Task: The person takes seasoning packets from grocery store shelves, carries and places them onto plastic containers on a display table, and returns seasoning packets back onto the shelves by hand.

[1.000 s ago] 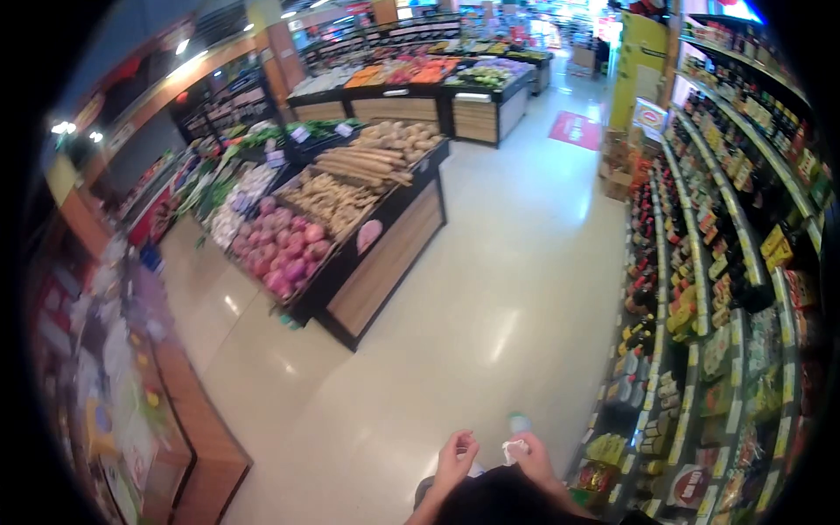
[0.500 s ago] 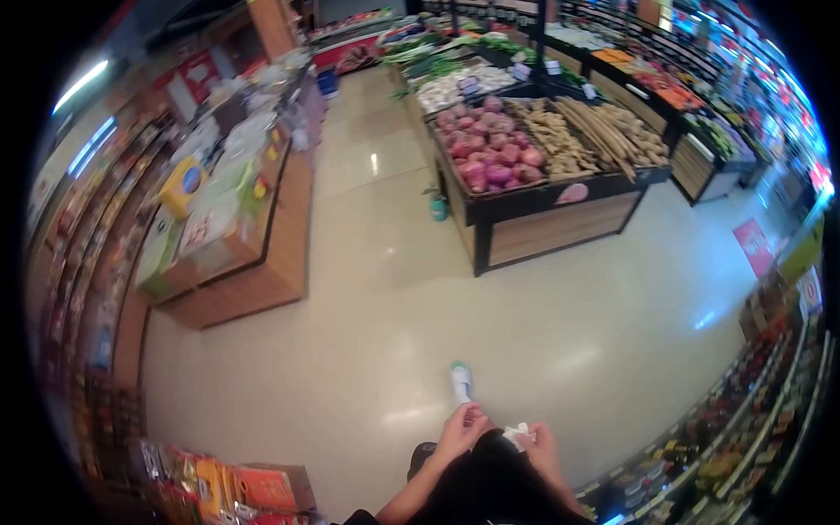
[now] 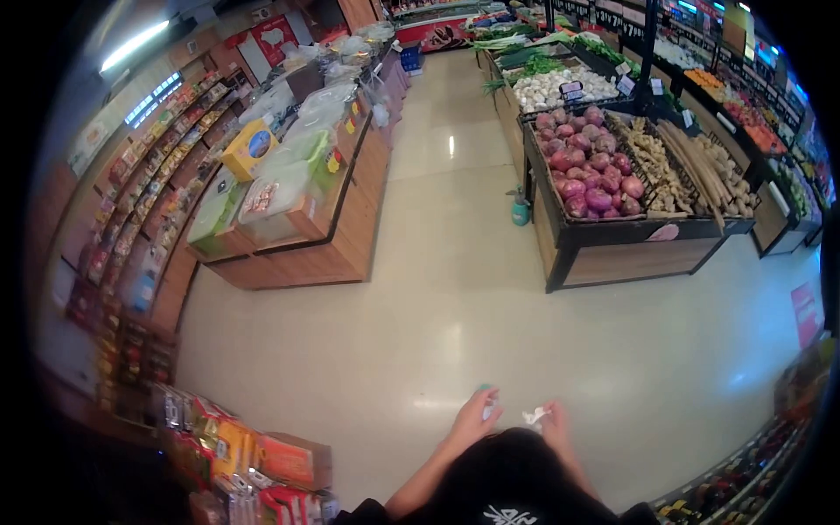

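Observation:
My right hand (image 3: 554, 423) is closed on a crumpled white tissue (image 3: 534, 416), which sticks out from the fingertips on its left side. My left hand (image 3: 472, 416) is held up beside it, its fingers curved with a gap between them. A light-coloured shoe with a green toe (image 3: 484, 388) shows partly behind the left hand. Both hands are in front of my black shirt (image 3: 503, 477), which carries a white print. Nothing touches the left hand that I can make out.
Red onions (image 3: 591, 166) and ginger (image 3: 656, 171) lie in a produce stand (image 3: 626, 271) ahead right. A wooden counter (image 3: 324, 262) with plastic bins is ahead left, an aisle floor (image 3: 451, 201) between. Packaged goods (image 3: 236, 446) are near left, shelves (image 3: 744, 472) near right.
The view has turned left, so the stands have shifted right. My left hand's fingers have parted from a pinch. The tissue stays in my right hand.

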Tool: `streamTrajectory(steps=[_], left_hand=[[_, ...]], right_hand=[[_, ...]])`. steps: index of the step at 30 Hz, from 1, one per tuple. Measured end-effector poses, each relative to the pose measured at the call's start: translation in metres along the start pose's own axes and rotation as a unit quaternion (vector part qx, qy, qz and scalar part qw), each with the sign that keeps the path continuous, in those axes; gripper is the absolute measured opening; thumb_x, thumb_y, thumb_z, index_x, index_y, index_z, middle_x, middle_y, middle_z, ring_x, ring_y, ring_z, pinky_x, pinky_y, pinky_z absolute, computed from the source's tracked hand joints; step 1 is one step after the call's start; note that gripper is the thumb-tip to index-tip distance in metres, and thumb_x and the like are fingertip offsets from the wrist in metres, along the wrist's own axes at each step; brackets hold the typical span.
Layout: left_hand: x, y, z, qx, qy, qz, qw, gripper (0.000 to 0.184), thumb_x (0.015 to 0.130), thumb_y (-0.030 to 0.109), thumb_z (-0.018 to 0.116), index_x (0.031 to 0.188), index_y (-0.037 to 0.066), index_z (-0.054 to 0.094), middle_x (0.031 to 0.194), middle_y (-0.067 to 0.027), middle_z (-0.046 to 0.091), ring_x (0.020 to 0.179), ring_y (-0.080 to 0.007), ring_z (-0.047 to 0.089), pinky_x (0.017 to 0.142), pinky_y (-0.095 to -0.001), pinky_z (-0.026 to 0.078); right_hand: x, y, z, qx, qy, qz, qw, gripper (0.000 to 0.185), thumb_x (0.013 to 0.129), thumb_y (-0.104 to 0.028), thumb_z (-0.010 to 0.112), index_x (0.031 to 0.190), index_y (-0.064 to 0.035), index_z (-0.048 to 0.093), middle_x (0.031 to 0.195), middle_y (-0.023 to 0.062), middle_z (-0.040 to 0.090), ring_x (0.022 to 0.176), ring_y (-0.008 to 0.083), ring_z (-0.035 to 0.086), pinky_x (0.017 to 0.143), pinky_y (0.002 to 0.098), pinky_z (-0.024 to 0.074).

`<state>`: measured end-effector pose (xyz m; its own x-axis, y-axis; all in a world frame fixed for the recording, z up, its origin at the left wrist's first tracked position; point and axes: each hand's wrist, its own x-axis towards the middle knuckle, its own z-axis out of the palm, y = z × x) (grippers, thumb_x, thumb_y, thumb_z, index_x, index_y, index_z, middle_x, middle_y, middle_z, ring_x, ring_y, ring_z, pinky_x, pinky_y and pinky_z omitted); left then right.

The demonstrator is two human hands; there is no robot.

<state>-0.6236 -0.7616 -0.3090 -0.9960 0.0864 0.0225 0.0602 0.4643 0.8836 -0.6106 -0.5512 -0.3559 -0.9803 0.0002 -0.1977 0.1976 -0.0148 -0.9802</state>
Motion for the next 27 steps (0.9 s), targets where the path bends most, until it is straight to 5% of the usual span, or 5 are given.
streamTrajectory(steps=[14,20,27], left_hand=[[0.096,-0.026,-0.095,0.037,0.024,-0.091,0.995,0.041,0.083,0.017,0.064,0.118,0.003,0.048,0.105,-0.0138,0.057,0.088,-0.0233,0.06,0.079,-0.0339,0.048],[0.105,-0.041,-0.103,-0.014,0.094,-0.122,0.988,0.041,0.082,0.016,0.064,0.118,0.003,0.048,0.101,-0.0151,0.056,0.084,-0.0252,0.058,0.075,-0.0328,0.048],[0.118,-0.063,-0.122,0.0,0.134,-0.105,0.985,0.038,0.082,0.016,0.064,0.114,0.002,0.05,0.097,-0.0148,0.056,0.083,-0.0247,0.058,0.073,-0.0321,0.049]], right_hand=[[0.16,-0.042,0.105,-0.014,-0.134,-0.04,0.99,0.028,0.077,0.004,0.045,0.104,-0.0014,0.05,0.081,0.0053,0.057,0.073,0.0103,0.053,0.064,0.0247,0.0448],[0.184,-0.053,0.131,-0.066,-0.172,-0.024,0.983,0.015,0.078,-0.002,0.05,0.093,-0.0021,0.047,0.072,0.0043,0.053,0.065,0.0106,0.05,0.059,0.0262,0.043],[0.211,-0.042,0.149,-0.105,-0.158,-0.059,0.98,0.021,0.079,-0.006,0.055,0.093,-0.0031,0.041,0.072,0.0075,0.052,0.066,0.0137,0.05,0.059,0.0291,0.0423]])
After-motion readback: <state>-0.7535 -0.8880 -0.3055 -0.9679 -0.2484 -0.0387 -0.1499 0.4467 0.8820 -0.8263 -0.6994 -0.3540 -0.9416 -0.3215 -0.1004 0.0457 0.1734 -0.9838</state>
